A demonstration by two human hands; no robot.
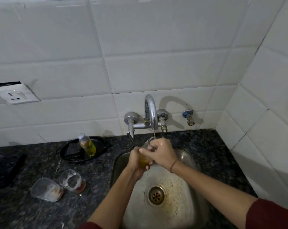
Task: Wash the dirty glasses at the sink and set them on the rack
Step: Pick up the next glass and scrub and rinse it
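You are in the washing step, with the first glass (144,160) in both hands. Your left hand (136,161) grips the body of the glass from the left side, with the fingers curled around it. Your right hand (162,154) is closed over the rim from the right, and some fingers seem to reach inside, but I cannot tell how deep. The glass is tilted, its lower part looks amber, and its mouth is under the thin stream of water (154,134) from the tap (150,111) just above your hands. Below your hands is the sink (188,156), with brownish drops around the drain (156,195).

Well to the left of your left hand and lower, two dirty glasses (72,180) wait on the counter (24,212), just beside each other. One has white marks and a reddish bottom, and the other (46,190) has reddish marks. Left of your hands and a little higher, a bottle (88,144) with yellow liquid stands on a black pan (100,144).

In my judgement the task is at its beginning, because no glass is finished. The next move calls for rubbing the inside until the amber colour goes, then rinsing. Keep a firm grip, because wet glass slips easily. The rack is not in view, so you must turn to find it.
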